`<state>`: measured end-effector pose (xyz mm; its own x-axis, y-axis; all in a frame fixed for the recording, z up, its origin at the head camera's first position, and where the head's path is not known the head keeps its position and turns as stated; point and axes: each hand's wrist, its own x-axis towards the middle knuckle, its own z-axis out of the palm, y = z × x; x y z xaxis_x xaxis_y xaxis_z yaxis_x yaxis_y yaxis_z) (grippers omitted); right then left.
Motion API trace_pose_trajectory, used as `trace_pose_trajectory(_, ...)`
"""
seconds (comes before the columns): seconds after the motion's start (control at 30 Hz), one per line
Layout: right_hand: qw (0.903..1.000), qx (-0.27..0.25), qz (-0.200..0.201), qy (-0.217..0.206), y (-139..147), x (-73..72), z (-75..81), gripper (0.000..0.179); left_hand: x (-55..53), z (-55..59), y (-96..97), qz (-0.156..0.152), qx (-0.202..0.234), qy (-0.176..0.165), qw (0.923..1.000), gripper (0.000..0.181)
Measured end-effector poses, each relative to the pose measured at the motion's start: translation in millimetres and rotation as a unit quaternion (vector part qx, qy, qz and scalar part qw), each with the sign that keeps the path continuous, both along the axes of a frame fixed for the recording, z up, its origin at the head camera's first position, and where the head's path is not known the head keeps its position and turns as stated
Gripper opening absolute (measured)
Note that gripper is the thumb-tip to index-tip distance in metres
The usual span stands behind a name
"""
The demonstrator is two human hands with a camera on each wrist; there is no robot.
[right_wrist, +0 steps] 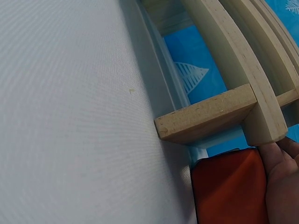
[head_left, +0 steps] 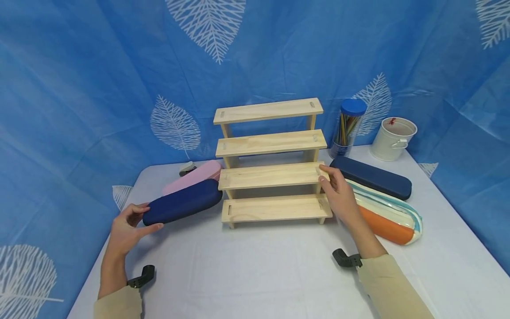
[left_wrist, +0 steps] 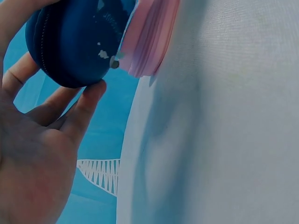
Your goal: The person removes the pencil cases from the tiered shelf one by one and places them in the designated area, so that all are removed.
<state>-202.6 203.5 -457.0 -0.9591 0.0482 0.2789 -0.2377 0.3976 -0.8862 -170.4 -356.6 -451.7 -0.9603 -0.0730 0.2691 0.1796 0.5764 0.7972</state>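
Observation:
A dark blue pencil case [head_left: 183,201] is held at its near left end by my left hand [head_left: 127,228], thumb below and fingers above. It is raised over the table, as its shadow shows. In the left wrist view the fingers curve about the case's rounded end [left_wrist: 79,42]. My right hand [head_left: 340,192] grips the right end of the second-lowest board of a four-step wooden rack [head_left: 275,175]. In the right wrist view the right hand [right_wrist: 285,177] is partly cut off beside the rack's board end [right_wrist: 266,126].
A pink case [head_left: 191,177] lies behind the blue one, near a small dark-and-light item [head_left: 187,169]. Right of the rack are a navy case [head_left: 370,177], an orange-and-clear pouch [head_left: 386,223], a blue-lidded jar of pencils [head_left: 348,128] and a white bucket [head_left: 392,141].

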Motion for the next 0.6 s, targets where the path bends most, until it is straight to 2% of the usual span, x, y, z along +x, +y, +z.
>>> trace_pose_trajectory(0.23,1.0000,0.000,0.001,-0.002,-0.2,-0.2,-1.3,0.045,0.5,-5.9,-5.6,-0.014,-0.009,-0.015,0.9997,0.053)
trace_pose_trajectory(0.6,0.9999,0.009,-0.009,0.001,0.4,-3.1,-4.1,0.045,-1.5,-8.2,-8.0,-0.037,-0.005,-0.033,0.9988,0.049)
